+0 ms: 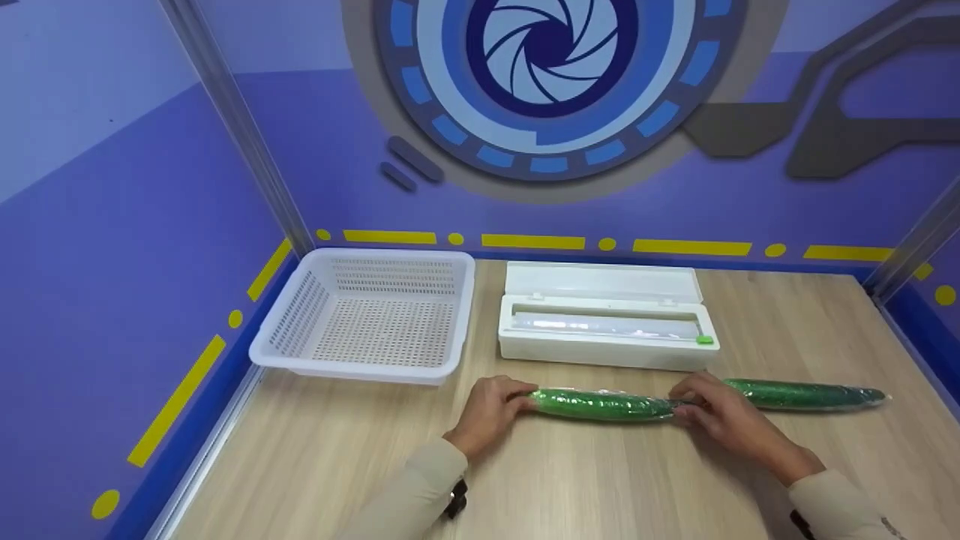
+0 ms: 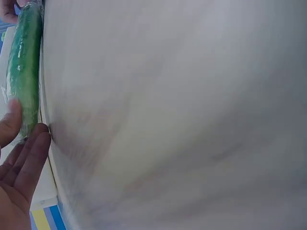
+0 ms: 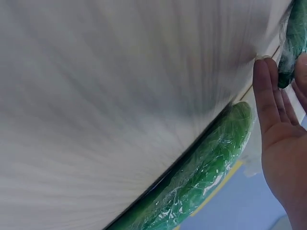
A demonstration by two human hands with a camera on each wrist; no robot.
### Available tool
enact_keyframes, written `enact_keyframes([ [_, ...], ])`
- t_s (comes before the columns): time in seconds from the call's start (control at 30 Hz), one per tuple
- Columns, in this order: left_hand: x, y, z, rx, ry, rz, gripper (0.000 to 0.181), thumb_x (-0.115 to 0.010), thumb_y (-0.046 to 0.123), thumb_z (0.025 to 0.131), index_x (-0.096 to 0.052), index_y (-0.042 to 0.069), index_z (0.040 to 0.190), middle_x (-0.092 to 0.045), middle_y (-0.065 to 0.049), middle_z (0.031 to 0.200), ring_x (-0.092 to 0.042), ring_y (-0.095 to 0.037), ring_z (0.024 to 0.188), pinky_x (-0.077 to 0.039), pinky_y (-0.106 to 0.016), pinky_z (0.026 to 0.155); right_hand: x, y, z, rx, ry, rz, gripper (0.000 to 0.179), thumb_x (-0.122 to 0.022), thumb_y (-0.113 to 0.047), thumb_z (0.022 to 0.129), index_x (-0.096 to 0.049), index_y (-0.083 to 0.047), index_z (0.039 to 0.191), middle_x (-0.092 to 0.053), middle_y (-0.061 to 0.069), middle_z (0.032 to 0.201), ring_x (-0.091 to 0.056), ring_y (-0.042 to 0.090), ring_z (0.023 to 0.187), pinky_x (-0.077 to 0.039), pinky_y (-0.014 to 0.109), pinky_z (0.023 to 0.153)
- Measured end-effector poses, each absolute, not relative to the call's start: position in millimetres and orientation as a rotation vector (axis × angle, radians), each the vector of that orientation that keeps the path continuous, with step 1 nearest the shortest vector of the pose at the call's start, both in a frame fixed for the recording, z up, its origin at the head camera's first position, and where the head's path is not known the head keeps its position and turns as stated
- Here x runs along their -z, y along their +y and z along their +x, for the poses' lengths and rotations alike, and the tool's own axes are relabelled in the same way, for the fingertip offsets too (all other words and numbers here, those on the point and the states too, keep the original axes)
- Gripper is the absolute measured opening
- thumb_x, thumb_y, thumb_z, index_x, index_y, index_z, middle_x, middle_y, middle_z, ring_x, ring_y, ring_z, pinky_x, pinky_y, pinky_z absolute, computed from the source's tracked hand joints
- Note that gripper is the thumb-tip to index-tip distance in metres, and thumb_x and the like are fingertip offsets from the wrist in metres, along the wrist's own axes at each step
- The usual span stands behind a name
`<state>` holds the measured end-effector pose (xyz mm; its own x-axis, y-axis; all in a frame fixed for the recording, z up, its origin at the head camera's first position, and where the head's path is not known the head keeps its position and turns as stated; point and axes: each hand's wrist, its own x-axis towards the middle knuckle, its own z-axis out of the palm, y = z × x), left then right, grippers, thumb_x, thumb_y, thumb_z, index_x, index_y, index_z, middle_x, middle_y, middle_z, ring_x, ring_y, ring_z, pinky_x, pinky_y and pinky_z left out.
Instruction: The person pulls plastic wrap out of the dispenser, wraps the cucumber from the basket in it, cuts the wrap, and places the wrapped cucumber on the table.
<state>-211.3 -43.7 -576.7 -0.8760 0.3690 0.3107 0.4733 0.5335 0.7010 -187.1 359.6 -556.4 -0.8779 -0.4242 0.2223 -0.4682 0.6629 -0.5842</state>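
A green cucumber [image 1: 604, 406] wrapped in clear film lies crosswise over the wooden table, in front of a white cling film box [image 1: 600, 351]. My left hand [image 1: 487, 411] pinches its left end between thumb and fingers, as the left wrist view also shows. At the other end, my right hand [image 1: 726, 417] holds the tip; in the right wrist view the thumb is on one side and the fingers on the other. A second film-wrapped cucumber [image 1: 814, 396] lies just right of the right hand, its near end partly hidden behind that hand.
The box's lid [image 1: 600, 281] stands raised, with a roll of film [image 1: 604, 325] inside and a green slider [image 1: 704, 340] at its right end. A white perforated basket [image 1: 461, 322] sits at the back left. Printed panels [image 1: 300, 157] wall the table [image 1: 585, 480] at the back and sides.
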Motion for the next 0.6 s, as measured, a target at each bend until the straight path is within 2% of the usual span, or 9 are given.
enact_keyframes([
  [0.13, 577.4, -43.4, -210.4, 1.180, -2.675, -0.722, 0.022, -0.080, 0.019, 0.094, -0.083, 0.007, 0.111, -0.074, 0.000, 0.097, -0.067, -0.009, 0.091, -0.056, -0.026, 0.082, 556.4, 361.7, -186.6, -1.045, -2.808, 0.792, 0.029, -0.085, -0.013, 0.090, -0.075, -0.015, 0.117, -0.070, -0.005, 0.110, -0.064, 0.009, 0.099, -0.055, 0.025, 0.084],
  [0.23, 578.8, -42.9, -209.3, 1.166, -2.683, -0.717, 0.021, -0.081, 0.020, 0.093, -0.083, 0.007, 0.110, -0.068, 0.002, 0.097, -0.064, -0.009, 0.091, -0.055, -0.027, 0.082, 554.5, 360.9, -186.4, -1.030, -2.827, 0.761, 0.027, -0.088, -0.013, 0.087, -0.078, -0.018, 0.112, -0.068, -0.007, 0.108, -0.063, 0.008, 0.097, -0.055, 0.027, 0.083],
  [0.3, 579.6, -42.2, -208.7, 1.174, -2.676, -0.715, 0.021, -0.081, 0.020, 0.094, -0.083, 0.007, 0.110, -0.067, 0.003, 0.097, -0.064, -0.009, 0.092, -0.055, -0.026, 0.084, 553.5, 359.5, -186.4, -0.992, -2.846, 0.735, 0.022, -0.086, -0.014, 0.089, -0.079, -0.021, 0.108, -0.066, -0.010, 0.106, -0.062, 0.007, 0.096, -0.055, 0.028, 0.083],
  [0.43, 579.5, -41.1, -209.4, 1.172, -2.612, -0.724, 0.016, -0.080, 0.013, 0.093, -0.084, 0.009, 0.108, -0.075, 0.003, 0.100, -0.070, -0.009, 0.095, -0.057, -0.027, 0.086, 553.6, 357.4, -186.4, -0.961, -2.875, 0.736, 0.016, -0.083, -0.015, 0.092, -0.079, -0.022, 0.106, -0.065, -0.012, 0.102, -0.062, 0.007, 0.093, -0.056, 0.030, 0.082],
  [0.6, 575.0, -41.9, -210.4, 1.188, -2.597, -0.741, 0.013, -0.079, 0.007, 0.095, -0.083, 0.007, 0.107, -0.079, 0.000, 0.103, -0.073, -0.011, 0.097, -0.057, -0.027, 0.088, 556.2, 357.6, -186.4, -0.977, -2.905, 0.689, 0.010, -0.077, -0.016, 0.098, -0.072, -0.020, 0.104, -0.068, -0.014, 0.099, -0.062, 0.004, 0.091, -0.055, 0.030, 0.078],
])
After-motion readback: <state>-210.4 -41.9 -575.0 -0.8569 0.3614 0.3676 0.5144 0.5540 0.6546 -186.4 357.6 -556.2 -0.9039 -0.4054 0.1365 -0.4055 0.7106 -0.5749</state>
